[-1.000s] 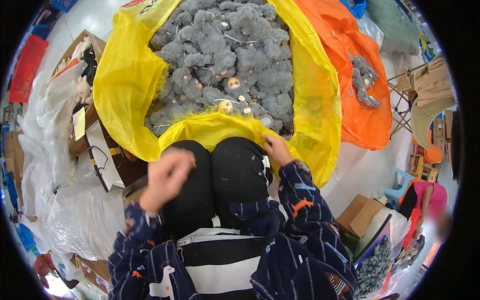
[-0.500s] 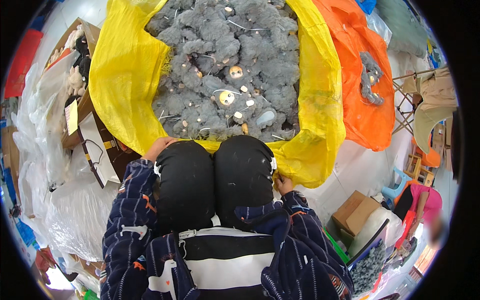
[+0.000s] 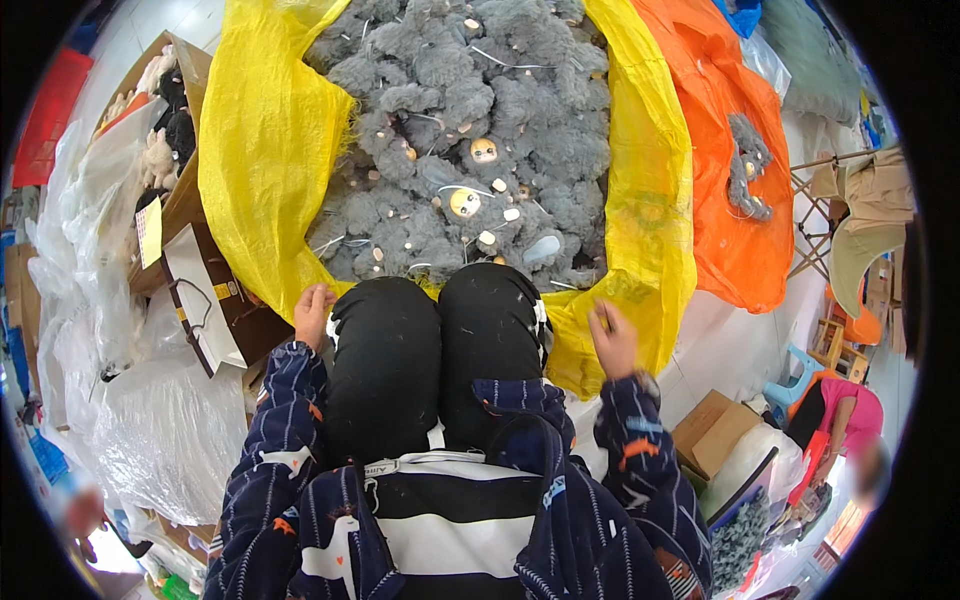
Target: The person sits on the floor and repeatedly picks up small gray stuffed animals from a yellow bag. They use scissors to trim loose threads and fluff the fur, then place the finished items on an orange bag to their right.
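A big yellow woven sack [image 3: 268,140] lies open in front of my knees, filled with several grey plush toys [image 3: 470,150] with small tan faces. My left hand [image 3: 313,312] grips the sack's near rim at the left of my black-clad knees. My right hand [image 3: 612,338] holds the yellow rim at the right of my knees. Both sleeves are dark blue with a printed pattern.
An orange sack [image 3: 735,190] with a grey plush toy [image 3: 748,165] on it lies to the right. Cardboard boxes [image 3: 712,432] stand lower right, a box of other plush toys [image 3: 165,110] upper left, clear plastic bags [image 3: 120,400] at left. Another person in pink [image 3: 840,415] sits at right.
The sack's rim has been drawn in against my knees. My left hand went from above my knee to the rim at left; my right hand now holds the rim further out at right.
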Motion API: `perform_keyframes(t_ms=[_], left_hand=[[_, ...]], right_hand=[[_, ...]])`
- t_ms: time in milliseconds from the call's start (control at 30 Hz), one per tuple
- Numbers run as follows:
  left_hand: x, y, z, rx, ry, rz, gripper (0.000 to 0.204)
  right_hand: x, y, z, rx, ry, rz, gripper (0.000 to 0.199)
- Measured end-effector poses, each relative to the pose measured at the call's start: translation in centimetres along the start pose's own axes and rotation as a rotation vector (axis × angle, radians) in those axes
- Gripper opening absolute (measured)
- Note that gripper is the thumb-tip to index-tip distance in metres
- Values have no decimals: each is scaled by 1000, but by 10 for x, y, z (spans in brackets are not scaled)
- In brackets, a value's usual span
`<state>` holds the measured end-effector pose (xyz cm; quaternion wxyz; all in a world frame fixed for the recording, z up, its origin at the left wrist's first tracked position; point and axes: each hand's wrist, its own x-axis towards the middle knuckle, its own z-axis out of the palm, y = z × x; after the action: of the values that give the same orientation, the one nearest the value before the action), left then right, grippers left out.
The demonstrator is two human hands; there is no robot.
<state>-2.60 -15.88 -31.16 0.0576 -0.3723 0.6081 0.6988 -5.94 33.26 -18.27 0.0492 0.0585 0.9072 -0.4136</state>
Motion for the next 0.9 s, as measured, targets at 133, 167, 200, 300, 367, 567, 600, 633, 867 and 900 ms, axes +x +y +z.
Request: perform_keyframes(t_ms=[133,167,200,300,367,567,600,633,867,900], left_hand=[[-21,32,22,52,-2,85,22],[-26,37,25,72,-28,111,19],[-28,42,29,70,-85,156,17],[-46,69,40,100,-129,162,18],[-59,85,47,112,-126,182,18],[-88,136,78,92,-216,351,16],[-95,145,85,91,-237,405,15],[-107,156,95,118,-236,437,14],[-194,192,129,-194,-729,200,36],[-202,189,130,-176,-759,197,41]], right_hand=[[98,-33,68,-31,-80,-233,34],[114,-38,89,-172,-86,-244,32],[126,-38,106,-318,-85,-250,31],[151,-19,141,-513,-266,-121,26],[149,-24,143,-377,-212,-162,24],[108,-105,81,127,96,-227,20],[99,-118,69,117,138,-280,17],[89,-132,58,205,130,-236,16],[-17,-182,22,452,142,-252,17],[-35,-187,22,402,87,-331,18]])
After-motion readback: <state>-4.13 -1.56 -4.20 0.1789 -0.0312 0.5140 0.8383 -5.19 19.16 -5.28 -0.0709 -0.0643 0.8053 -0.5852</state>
